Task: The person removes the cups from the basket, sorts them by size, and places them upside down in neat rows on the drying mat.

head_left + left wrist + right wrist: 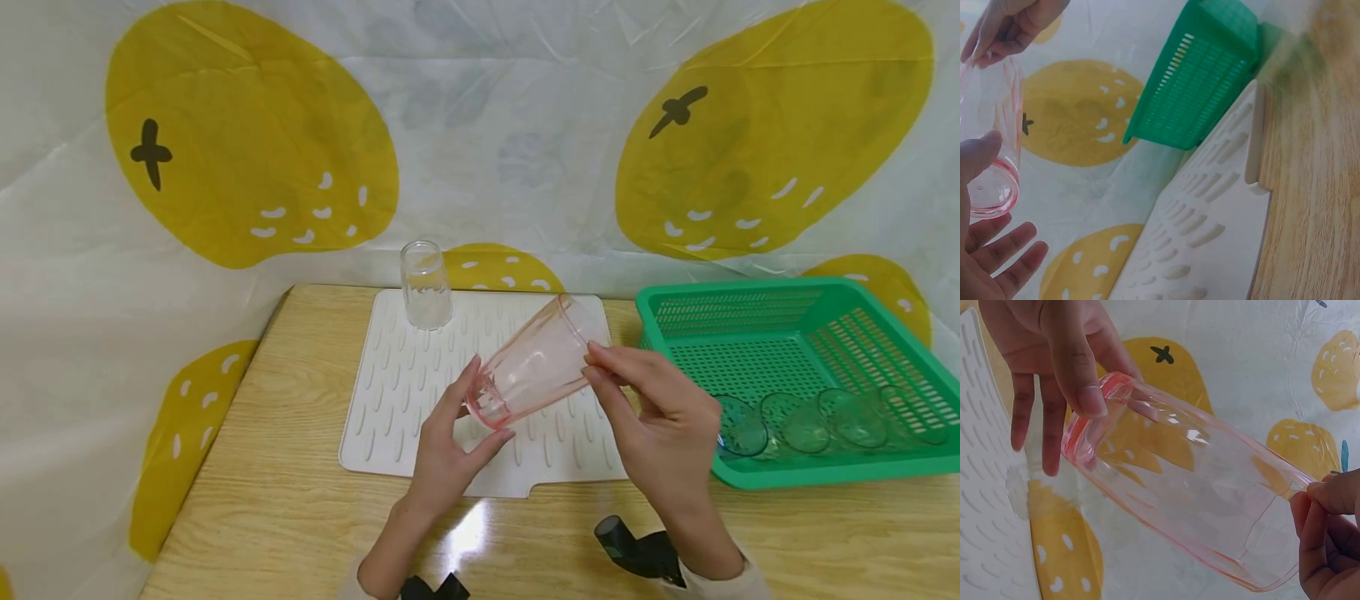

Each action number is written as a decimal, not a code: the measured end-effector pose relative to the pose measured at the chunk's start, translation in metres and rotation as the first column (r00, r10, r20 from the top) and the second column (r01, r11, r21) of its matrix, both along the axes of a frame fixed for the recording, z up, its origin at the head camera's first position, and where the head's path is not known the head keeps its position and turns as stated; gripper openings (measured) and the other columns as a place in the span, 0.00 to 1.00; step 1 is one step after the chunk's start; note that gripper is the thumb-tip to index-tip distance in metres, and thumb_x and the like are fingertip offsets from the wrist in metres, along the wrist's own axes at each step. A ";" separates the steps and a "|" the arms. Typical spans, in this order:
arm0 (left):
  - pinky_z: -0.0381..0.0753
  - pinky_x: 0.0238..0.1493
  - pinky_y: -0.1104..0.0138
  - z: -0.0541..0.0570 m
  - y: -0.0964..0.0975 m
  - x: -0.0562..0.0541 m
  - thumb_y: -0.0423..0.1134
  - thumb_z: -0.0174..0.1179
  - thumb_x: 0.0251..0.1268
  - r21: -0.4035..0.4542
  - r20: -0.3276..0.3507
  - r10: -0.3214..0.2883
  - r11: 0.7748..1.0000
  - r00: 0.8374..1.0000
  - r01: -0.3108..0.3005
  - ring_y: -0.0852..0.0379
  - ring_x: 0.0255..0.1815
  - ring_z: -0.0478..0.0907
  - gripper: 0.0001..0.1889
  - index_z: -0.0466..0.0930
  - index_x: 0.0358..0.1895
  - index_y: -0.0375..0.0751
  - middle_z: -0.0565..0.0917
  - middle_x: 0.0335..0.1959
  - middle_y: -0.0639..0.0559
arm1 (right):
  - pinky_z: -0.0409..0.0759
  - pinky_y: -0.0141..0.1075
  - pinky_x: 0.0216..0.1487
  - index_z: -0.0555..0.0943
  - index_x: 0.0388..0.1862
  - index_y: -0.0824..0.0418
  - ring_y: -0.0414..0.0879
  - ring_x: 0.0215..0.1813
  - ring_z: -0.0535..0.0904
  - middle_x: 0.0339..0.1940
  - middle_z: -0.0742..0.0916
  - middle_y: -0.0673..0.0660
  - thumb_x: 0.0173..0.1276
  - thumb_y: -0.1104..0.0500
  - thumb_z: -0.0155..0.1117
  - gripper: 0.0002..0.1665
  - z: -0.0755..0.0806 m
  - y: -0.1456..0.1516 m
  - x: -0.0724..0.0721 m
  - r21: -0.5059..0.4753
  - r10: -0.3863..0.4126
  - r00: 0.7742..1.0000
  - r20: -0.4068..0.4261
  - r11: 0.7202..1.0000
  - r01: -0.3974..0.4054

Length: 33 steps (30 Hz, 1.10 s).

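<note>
A pink see-through drinking glass (532, 358) is held tilted above the white drying mat (390, 400), its thick base toward the left and its mouth up to the right. My right hand (660, 408) pinches the rim between thumb and fingertips. At the base is my left hand (450, 442); in the right wrist view its thumb and a finger lie on either side of the base, while other fingers (1052, 425) extend straight. A clear glass (426, 287) stands on the mat's far left part.
To the right stands a green plastic basket (750, 287) with several glasses (802, 425) lying along its near side. The mat lies on a wooden table (285, 425). Behind hangs a white cloth (510, 167) printed with yellow fruit.
</note>
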State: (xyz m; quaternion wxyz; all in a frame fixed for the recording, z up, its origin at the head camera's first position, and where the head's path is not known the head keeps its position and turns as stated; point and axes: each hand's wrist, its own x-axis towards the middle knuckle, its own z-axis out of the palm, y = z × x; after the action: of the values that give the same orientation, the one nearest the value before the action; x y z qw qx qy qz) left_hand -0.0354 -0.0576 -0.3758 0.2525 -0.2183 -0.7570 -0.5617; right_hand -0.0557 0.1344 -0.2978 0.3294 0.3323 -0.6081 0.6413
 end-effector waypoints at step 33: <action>0.79 0.48 0.68 -0.004 -0.004 -0.006 0.33 0.70 0.55 0.182 -0.180 -0.011 0.982 0.984 0.045 0.51 0.49 0.78 0.28 0.72 0.58 0.23 0.81 0.49 0.37 | 0.81 0.30 0.45 0.77 0.51 0.80 0.50 0.44 0.80 0.39 0.82 0.67 0.54 0.87 0.58 0.24 -0.046 0.018 -0.010 0.033 -0.103 0.959 0.265 0.995 0.098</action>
State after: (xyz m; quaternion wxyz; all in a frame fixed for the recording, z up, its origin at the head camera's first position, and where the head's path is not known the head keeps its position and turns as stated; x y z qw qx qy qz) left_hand -0.0419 -0.0620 -0.3795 0.3305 -0.2539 -0.6725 -0.6116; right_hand -0.0654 0.1521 -0.3441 0.2736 0.2153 -0.6691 0.6566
